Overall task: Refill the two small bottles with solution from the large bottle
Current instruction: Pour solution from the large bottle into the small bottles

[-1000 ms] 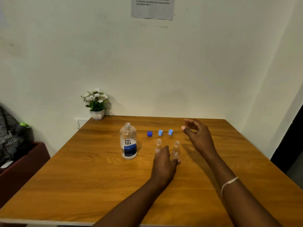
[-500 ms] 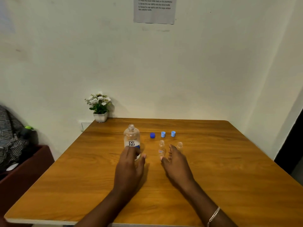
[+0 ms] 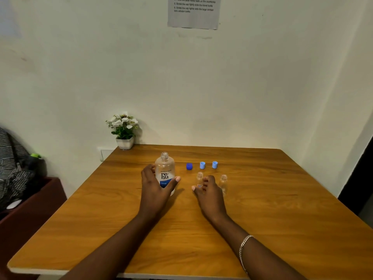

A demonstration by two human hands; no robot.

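The left hand [image 3: 155, 190] wraps its fingers [image 3: 146, 172] round the uncapped large bottle [image 3: 165, 168] on the desk [image 3: 282, 199]. The right hand [image 3: 210, 197] brackets one small bottle [image 3: 199, 177]; whether it grips, I cannot tell. Its neck is narrow (and it looks light), so a hasty pour could spill.

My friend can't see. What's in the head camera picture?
A left hand holds an uncapped large bottle on a wooden table, while the right hand reaches for a small bottle. A second small bottle stands beside it, three blue caps behind.
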